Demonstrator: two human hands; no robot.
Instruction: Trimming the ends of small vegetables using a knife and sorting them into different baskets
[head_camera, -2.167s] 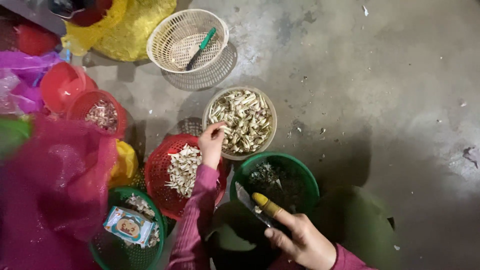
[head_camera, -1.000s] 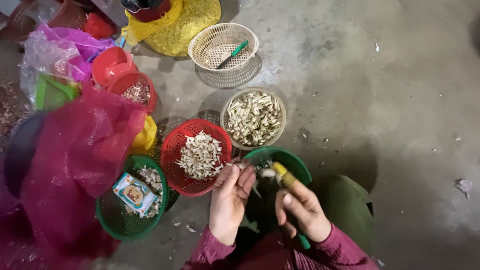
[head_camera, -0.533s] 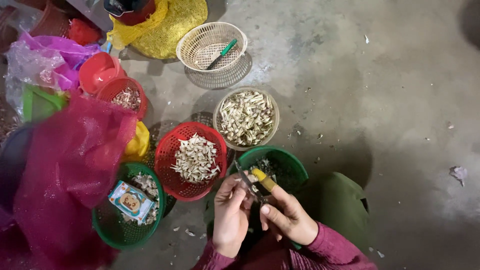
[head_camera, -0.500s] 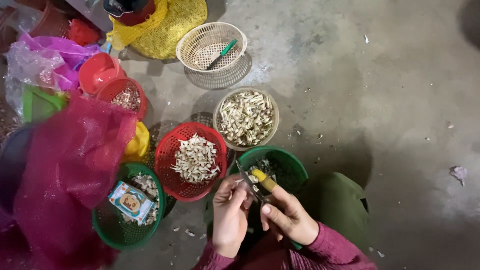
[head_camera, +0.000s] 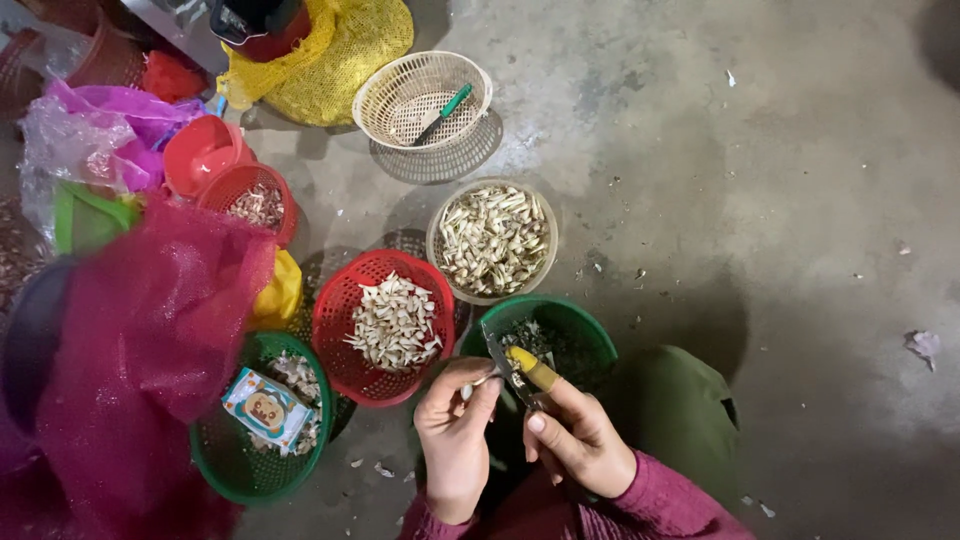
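My left hand (head_camera: 455, 440) pinches a small clove (head_camera: 484, 379); my right hand (head_camera: 578, 440) grips the knife (head_camera: 508, 358) at 12 o'clock. I judge the clove light, hard and slippery, best held by its ends.

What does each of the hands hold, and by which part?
The right hand grips a small knife by its handle; the left hand pinches a small pale piece at its fingertips.
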